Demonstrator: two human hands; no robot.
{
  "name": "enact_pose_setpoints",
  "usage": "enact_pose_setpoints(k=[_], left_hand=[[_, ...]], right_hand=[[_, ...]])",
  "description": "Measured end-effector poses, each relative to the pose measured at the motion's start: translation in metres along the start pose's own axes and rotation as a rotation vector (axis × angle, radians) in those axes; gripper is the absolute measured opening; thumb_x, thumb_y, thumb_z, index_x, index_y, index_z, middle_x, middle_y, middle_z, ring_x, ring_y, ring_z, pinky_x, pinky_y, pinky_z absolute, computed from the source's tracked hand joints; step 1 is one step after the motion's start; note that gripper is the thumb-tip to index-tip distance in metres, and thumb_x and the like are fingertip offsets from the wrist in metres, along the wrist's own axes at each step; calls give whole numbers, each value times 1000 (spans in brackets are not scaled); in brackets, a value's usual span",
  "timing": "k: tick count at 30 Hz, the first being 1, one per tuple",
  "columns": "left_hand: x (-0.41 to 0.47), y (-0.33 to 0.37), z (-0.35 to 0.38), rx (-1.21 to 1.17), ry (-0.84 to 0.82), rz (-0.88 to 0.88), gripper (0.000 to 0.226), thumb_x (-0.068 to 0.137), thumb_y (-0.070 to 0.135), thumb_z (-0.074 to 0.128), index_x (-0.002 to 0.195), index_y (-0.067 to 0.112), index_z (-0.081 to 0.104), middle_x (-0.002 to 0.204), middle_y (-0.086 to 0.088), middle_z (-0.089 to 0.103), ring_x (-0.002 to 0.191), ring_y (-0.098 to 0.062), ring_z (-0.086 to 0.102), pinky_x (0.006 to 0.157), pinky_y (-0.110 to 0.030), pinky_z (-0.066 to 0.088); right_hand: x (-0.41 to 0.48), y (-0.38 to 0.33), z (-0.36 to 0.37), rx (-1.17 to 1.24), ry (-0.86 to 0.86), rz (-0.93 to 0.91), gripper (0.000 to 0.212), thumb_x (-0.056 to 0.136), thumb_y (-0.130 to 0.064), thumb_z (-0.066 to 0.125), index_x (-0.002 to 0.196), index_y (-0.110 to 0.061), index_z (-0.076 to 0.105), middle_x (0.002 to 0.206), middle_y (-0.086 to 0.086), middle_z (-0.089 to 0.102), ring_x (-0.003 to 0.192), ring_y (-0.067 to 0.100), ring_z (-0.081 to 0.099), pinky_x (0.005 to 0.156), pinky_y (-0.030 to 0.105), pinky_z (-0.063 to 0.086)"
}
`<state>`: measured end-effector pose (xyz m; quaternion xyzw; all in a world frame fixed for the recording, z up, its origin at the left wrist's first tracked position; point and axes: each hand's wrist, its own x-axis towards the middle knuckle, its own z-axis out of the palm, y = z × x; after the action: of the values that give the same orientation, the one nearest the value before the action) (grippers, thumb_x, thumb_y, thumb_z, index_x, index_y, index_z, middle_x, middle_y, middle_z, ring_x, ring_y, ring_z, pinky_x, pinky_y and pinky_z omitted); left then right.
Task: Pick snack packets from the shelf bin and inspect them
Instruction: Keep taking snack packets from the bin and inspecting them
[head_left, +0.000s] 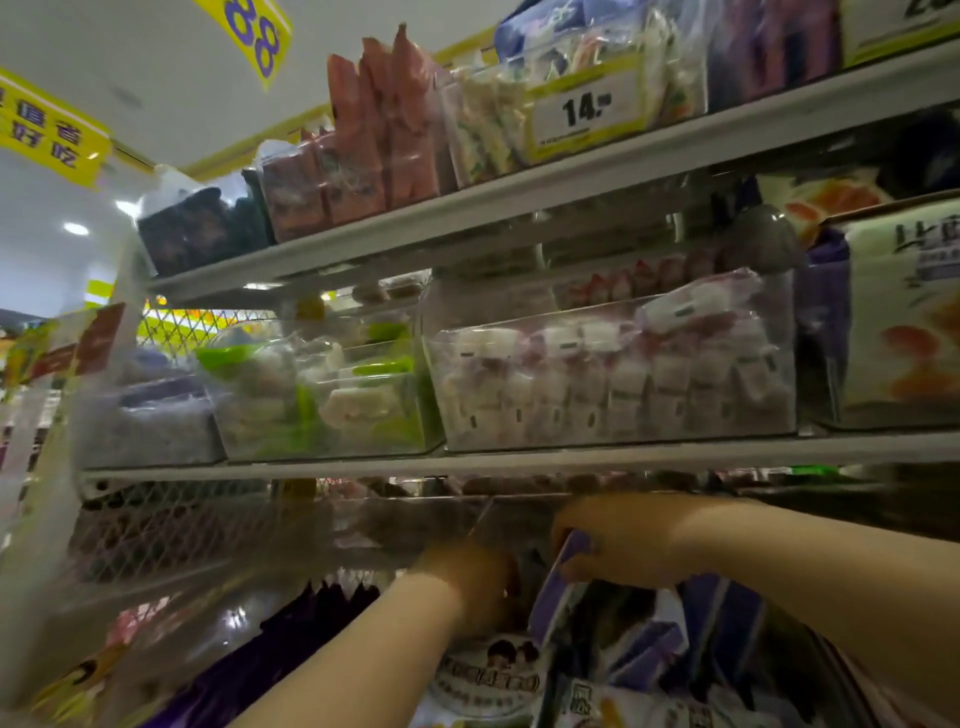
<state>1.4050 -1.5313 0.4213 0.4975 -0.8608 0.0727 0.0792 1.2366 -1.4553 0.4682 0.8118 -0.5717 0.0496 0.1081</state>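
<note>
Arms outstretched: right hand (621, 540), fingers round purple packet (574, 546); left hand (470, 584), fingers indiscernible.

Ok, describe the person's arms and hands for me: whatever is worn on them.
Both forearms are bare: the left forearm and right forearm show no sleeve up to the frame's edge. The left hand and right hand wear no gloves, and no watch or bracelet shows. The picture is blurred, so a thin ring cannot be ruled out.

L hand (475, 587) & R hand (618, 540) bare, forearms (363, 649) bare too, all motion-blurred.
</note>
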Motion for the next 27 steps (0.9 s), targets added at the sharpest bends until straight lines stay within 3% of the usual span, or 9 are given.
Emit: enact_pose_setpoints(k=[4,8,13,18,22,25,27], left_hand=[[12,3,3,153,76,31,35,93,43,51,117,21,65,121,-6,64,109,-25,61,91,-36,48],[23,4,11,194,127,24,40,94,51,47,120,25,62,123,-3,64,110,-24,59,81,-35,40],[34,3,10,-37,259,-30,37,95,46,48,122,23,59,125,-3,63,112,-22,60,83,-29,41],[27,-4,5,-191,481,-7,24,92,33,53,109,21,65,109,-4,69,97,-21,65,74,-26,46],[10,-13,-7,-390,665,-41,26,88,20,58,113,16,67,107,-7,71,98,-25,65,75,-23,45],[-10,-17,2,-580,772,-20,20,85,10,59,99,20,69,84,7,67,88,-20,65,62,-6,38],[-26,-16,9,-668,835,57,24,83,5,62,95,24,69,74,20,63,80,-4,65,60,-4,40]], right_hand=[[1,5,-2,-33,14,-33,35,97,-42,51,127,-26,54,127,-2,57,113,17,54,99,34,45],[5,12,-1,-49,37,-41,33,96,-42,52,123,-25,56,125,-2,58,110,16,55,97,32,45],[9,21,0,-12,83,-63,31,95,-43,53,121,-28,57,126,-5,57,108,12,54,93,26,44],[12,25,2,43,118,-91,29,94,-42,55,120,-32,58,125,-8,58,108,10,55,96,27,46],[18,17,4,59,118,-114,31,94,-40,55,125,-35,55,130,-11,55,111,10,52,95,22,41],[23,6,3,4,91,-128,32,95,-39,55,126,-31,56,130,-8,56,109,10,53,88,19,38],[28,-1,5,-39,61,-132,34,96,-37,54,128,-27,55,131,-4,56,115,15,53,94,25,40]])
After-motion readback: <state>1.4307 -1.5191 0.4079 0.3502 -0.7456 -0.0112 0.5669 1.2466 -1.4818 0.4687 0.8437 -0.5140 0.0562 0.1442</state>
